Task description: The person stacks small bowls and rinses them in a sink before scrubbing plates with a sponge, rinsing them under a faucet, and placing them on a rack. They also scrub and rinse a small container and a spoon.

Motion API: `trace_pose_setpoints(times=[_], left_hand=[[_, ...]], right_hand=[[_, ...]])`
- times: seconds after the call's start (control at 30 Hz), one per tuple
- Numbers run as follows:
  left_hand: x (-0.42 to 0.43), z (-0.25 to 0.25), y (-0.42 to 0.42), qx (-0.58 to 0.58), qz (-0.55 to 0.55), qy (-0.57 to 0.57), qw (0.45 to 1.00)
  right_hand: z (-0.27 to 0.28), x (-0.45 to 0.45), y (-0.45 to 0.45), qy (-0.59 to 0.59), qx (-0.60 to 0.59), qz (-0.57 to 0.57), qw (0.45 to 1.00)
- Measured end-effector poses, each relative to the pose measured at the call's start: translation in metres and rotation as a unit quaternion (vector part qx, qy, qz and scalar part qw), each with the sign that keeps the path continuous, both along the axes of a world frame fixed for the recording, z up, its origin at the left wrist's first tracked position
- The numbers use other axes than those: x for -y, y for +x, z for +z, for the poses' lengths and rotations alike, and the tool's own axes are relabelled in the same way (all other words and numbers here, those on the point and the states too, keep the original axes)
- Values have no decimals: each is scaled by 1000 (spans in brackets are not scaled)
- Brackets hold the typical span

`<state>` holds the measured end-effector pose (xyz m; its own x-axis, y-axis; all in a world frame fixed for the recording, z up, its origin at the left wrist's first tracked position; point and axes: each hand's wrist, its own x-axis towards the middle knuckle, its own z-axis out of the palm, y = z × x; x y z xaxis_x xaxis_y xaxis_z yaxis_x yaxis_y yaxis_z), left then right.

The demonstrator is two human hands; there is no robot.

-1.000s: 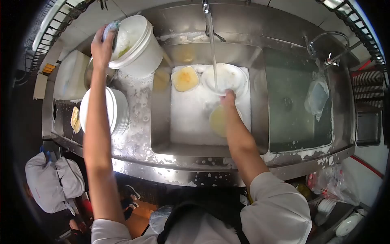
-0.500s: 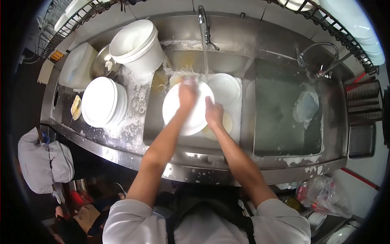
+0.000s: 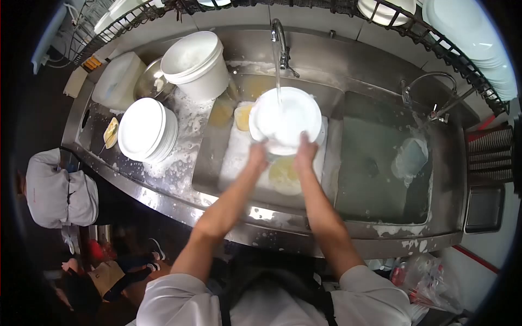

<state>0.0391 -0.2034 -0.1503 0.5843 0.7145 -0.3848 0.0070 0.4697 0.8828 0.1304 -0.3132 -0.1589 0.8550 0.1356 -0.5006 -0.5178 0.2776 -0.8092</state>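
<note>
Both my hands hold a white plate point(image 3: 285, 117) by its near rim, tilted under the stream from the faucet point(image 3: 280, 46). My left hand point(image 3: 258, 156), a little blurred, grips the near left edge. On the near right edge, the thumb of my right hand point(image 3: 306, 150) lies over the plate and its fingers are hidden beneath. A yellow sponge point(image 3: 242, 117) sits left of the plate in the sudsy sink basin point(image 3: 204, 174). Below my hands a pale yellowish round thing point(image 3: 285, 176) lies in the basin; its kind is unclear. Another white plate point(image 3: 324, 130) is mostly hidden behind the held one.
Left on the foamy counter stand a plate stack point(image 3: 142, 129), a white bucket point(image 3: 196, 65) and a metal bowl point(image 3: 152, 81). A water-filled basin point(image 3: 375, 174) is at right. A wire rack point(image 3: 326, 6) hangs above. Another person point(image 3: 62, 187) is at far left.
The plate has moved up and right, under the running water. My left hand has gone from the plate's face to its near rim. The yellow sponge shows more fully now.
</note>
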Motion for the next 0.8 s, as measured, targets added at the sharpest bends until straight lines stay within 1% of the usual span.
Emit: trace_pose_setpoints(times=[0.03, 0.07, 0.1, 0.13, 0.17, 0.2, 0.23, 0.27, 0.3, 0.33, 0.37, 0.4, 0.43, 0.47, 0.5, 0.53, 0.57, 0.63, 0.67, 0.7, 0.73, 0.8], left_hand=[[14, 15, 1, 7, 13, -7, 1000], [8, 66, -3, -30, -75, -20, 997], [-19, 85, -19, -187, -176, 55, 965], [-75, 26, -26, -177, -203, 66, 961], [-76, 65, -30, -91, -222, 23, 970], [-66, 40, -30, -144, -122, 97, 977], [-45, 13, -19, -111, -17, 100, 989], [-18, 0, -9, -74, 82, 114, 987], [16, 10, 3, 50, 186, 48, 980], [-11, 7, -8, -12, 51, 67, 996], [-47, 4, -26, -76, -79, 81, 991], [-60, 52, -37, -53, -144, 47, 987], [-75, 64, -40, -120, -141, 43, 982], [-72, 47, -42, -224, -99, 139, 960], [-63, 22, -30, -325, -62, 233, 915], [-25, -2, -13, -229, 65, 147, 960], [6, -18, -5, -124, 187, 55, 973], [-23, -17, -21, -127, 82, 14, 988], [-37, -17, -37, -128, 26, -11, 991], [-69, 4, -52, -2, 16, -176, 984], [-92, 41, -69, 134, -84, -266, 951], [-73, 130, -78, 137, -76, -224, 962]], right_hand=[[-31, -14, -8, 3, -20, -55, 998], [-3, -6, -19, 128, -87, -16, 988], [9, 7, -17, 158, -100, 34, 982], [16, 23, -5, 189, -110, 87, 972], [18, 29, 2, 220, -119, 142, 958], [6, 22, -7, 196, -121, 108, 967], [-7, 1, -17, 179, -117, 73, 974], [-23, -15, -28, 156, -112, 43, 980], [-17, -13, -33, 158, -132, 48, 977], [-9, -11, -38, 160, -151, 53, 974], [-2, -8, -43, 162, -171, 58, 970], [4, 5, -36, 220, -160, 75, 959], [9, 5, -30, 281, -151, 89, 944], [10, -6, -32, 185, -125, 48, 974], [13, -23, -31, 91, -92, 1, 992], [16, -38, -29, -3, -51, -49, 997], [4, -49, -37, -30, 51, -40, 997], [7, -44, -49, 27, 73, -45, 996], [8, -29, -57, 43, 42, 12, 998], [11, -14, -58, 61, 14, 67, 996], [13, -9, -57, 82, -12, 119, 989], [6, -13, -65, 101, -81, 257, 958]])
